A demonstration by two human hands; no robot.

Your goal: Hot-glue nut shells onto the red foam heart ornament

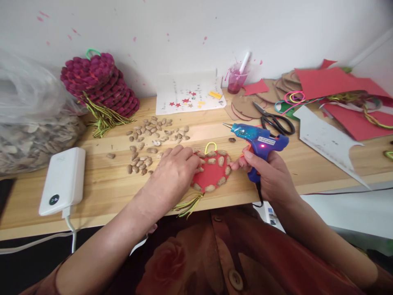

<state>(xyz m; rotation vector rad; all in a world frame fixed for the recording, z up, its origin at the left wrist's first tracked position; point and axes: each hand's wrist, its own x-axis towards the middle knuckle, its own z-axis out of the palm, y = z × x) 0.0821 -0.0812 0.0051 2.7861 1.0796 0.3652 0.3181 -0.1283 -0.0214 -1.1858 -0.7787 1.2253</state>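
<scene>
A blue hot glue gun [256,141], its light lit and metal nozzle pointing left, is in my right hand [270,174]. One outstretched finger of that hand touches the right rim of a red disc [208,176]. Unshelled peanuts [210,188] line the disc's edge, with a few more inside the ring near the top. A yellow cord loop [210,146] tops it, and a yellow-green tassel [190,204] hangs below. My left hand [175,170] covers the disc's left side, fingertips closed on a peanut [200,167] there. Loose peanuts [150,130] lie beyond that hand.
Black scissors [274,119] and cardboard discs [245,105] lie behind the glue gun. Red paper scraps [333,86] pile up at right. A white power bank [63,180] and a plastic bag [33,135] stand left, near purple-red stacked discs [101,84]. A cup [236,80] holds pink liquid.
</scene>
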